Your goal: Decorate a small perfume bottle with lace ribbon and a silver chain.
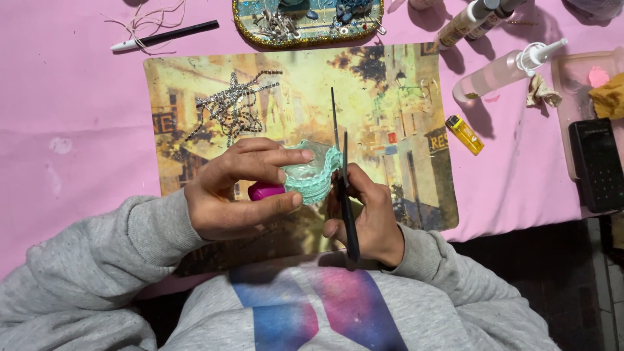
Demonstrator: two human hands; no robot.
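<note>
My left hand (237,188) grips a small clear jar (311,170) wrapped in pale green cord, with a magenta cap (265,190) toward my palm. My right hand (367,218) holds a pair of black scissors (342,175), blades slightly apart and pointing away from me, right beside the jar's green edge. Both hands hover over a printed yellow-brown mat (390,117) on the pink table.
A pile of rhinestone chain (231,107) lies on the mat's left. A yellow lighter (465,134), a clear squeeze bottle (504,71), glue tubes (465,23), a black pen (166,36), a glittery tray (305,23) and a black calculator (597,164) lie around.
</note>
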